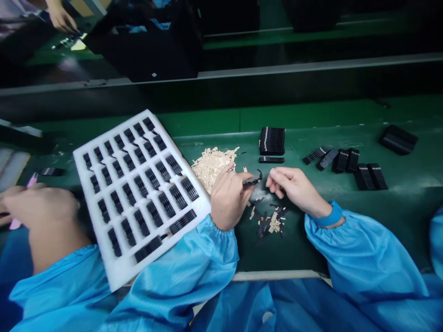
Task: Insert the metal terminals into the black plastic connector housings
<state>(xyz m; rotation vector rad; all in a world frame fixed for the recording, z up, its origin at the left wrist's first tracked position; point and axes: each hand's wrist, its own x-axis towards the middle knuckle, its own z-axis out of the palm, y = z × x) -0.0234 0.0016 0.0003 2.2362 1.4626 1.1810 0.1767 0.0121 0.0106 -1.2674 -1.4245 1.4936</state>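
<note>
My left hand (228, 197) pinches a small black part (252, 181) between thumb and fingers, just right of a white foam tray (128, 272). Rows of black strips sit in the tray's cells. My right hand (294, 186) hangs close to that part, fingers curled and apart, holding nothing. Behind my left fingers lies a heap of beige paper-like pieces (212, 167). Below the gap between my hands is a small scatter of black and beige bits (272, 223). A co-worker's hand (41, 212) rests at the tray's left side, near a pink item (32, 180).
On the green bench, a stack of black strips (272, 140) stands beyond my hands, with several black pieces (346, 161) and a black block (398, 139) further right. A raised metal rail (242, 69) runs behind the bench. The bench's front edge (277, 275) lies under my sleeves.
</note>
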